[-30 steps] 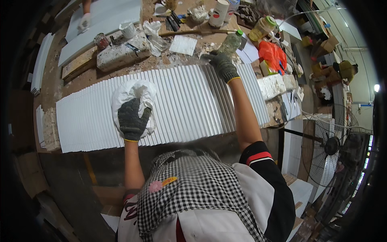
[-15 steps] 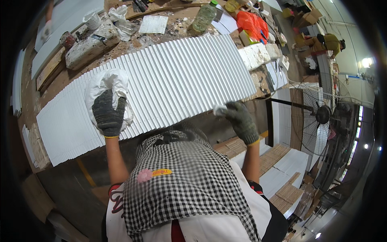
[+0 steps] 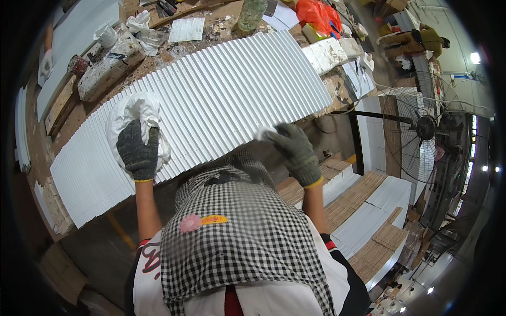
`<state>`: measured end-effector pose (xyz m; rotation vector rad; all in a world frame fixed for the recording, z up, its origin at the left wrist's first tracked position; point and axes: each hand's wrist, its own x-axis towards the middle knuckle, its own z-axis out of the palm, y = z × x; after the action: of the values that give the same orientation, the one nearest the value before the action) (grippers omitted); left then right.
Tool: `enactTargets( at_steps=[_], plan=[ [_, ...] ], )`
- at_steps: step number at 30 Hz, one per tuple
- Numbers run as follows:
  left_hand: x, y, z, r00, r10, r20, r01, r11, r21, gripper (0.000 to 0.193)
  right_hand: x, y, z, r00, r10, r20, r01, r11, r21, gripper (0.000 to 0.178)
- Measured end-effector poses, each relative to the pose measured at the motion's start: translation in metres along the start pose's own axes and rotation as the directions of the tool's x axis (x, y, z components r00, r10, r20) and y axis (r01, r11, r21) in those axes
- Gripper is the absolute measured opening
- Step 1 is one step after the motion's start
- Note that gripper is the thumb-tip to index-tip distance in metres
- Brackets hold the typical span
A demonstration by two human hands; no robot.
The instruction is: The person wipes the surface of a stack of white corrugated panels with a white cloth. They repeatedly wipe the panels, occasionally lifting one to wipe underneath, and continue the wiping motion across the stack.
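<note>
Long white strips [image 3: 226, 89] lie side by side across the workbench, forming a ridged, slightly curved row. Toward the row's left part, my left hand [image 3: 138, 152], in a dark grey knitted glove with a yellow cuff, grips a crumpled white cloth [image 3: 126, 109] resting on the strips. My gloved right hand [image 3: 296, 155] is at the near edge of the row, right of its middle. Its fingers pinch a small white wad [image 3: 265, 133], blurred, perhaps cloth; whether it touches the strips' ends I cannot tell.
Behind the strips are a stained white block [image 3: 110, 68], a green bottle [image 3: 251, 15] and a red plastic bag [image 3: 319, 18]. A fan [image 3: 425, 128] stands at right, near stacked white and brown boards [image 3: 363, 210]. Another person [image 3: 421, 42] is at far right; another's hand shows at upper left.
My right hand, with the white wad, has moved left along the near edge of the strips. My left hand stays on the cloth. The whole view has shifted slightly.
</note>
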<state>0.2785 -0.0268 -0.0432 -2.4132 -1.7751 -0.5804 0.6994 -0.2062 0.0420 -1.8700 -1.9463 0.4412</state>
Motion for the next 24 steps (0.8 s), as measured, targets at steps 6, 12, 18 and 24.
enactTargets(
  at_steps=[6, 12, 18, 24],
  plan=[
    [0.007, 0.0, 0.002, 1.0, 0.004, 0.008, -0.004, 1.0, -0.01, 0.042, 0.013, -0.02, 0.008, 0.977, 0.074, 0.199, -0.052, 0.992, -0.113, 0.052],
    [0.002, 0.0, -0.001, 0.995, 0.065, -0.082, -0.061, 0.997, 0.048, 0.047, 0.01, -0.014, -0.004, 0.983, 0.012, 0.185, -0.008, 1.0, -0.023, 0.04],
    [0.001, -0.005, -0.012, 0.997, 0.081, 0.009, -0.081, 0.997, -0.001, 0.04, 0.058, -0.033, 0.025, 0.976, 0.05, 0.213, -0.001, 0.974, -0.225, 0.037],
    [0.005, -0.061, -0.066, 0.974, 0.04, -0.223, -0.006, 0.989, 0.151, 0.027, 0.015, -0.03, -0.016, 0.897, -0.026, 0.442, 0.102, 0.984, -0.149, 0.039]
  ],
)
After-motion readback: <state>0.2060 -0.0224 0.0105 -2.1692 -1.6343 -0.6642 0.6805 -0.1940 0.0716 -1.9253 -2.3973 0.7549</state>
